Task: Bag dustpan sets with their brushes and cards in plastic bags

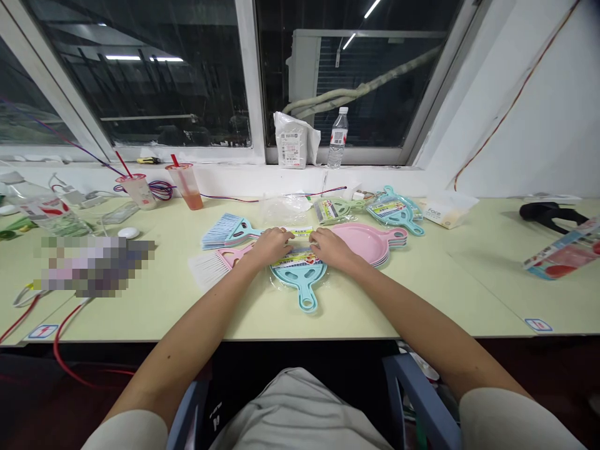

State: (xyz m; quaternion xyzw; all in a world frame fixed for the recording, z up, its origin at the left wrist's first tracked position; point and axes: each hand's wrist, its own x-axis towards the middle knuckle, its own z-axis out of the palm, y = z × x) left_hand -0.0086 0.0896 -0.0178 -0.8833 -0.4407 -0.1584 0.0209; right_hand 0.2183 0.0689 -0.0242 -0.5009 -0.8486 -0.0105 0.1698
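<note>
A blue mini dustpan and brush set (300, 275) lies in a clear plastic bag on the table, its handle pointing toward me. My left hand (273, 245) grips the left side of the bag's far end, by a yellow printed label (302, 232). On the right side of the same end, the fingers of my right hand (330, 247) are curled on the plastic. Blue brushes (227, 231) and a pink brush with white bristles (225, 262) lie left of my left hand. A stack of pink dustpans (368, 242) sits beside my right hand.
Behind my hands lie a packed green set (336, 209), packed blue sets (396, 209) and a clear plastic bag (284, 207). Drink cups (186, 187) stand at the back left. A water bottle (338, 140) is on the sill. A box (565, 247) lies far right.
</note>
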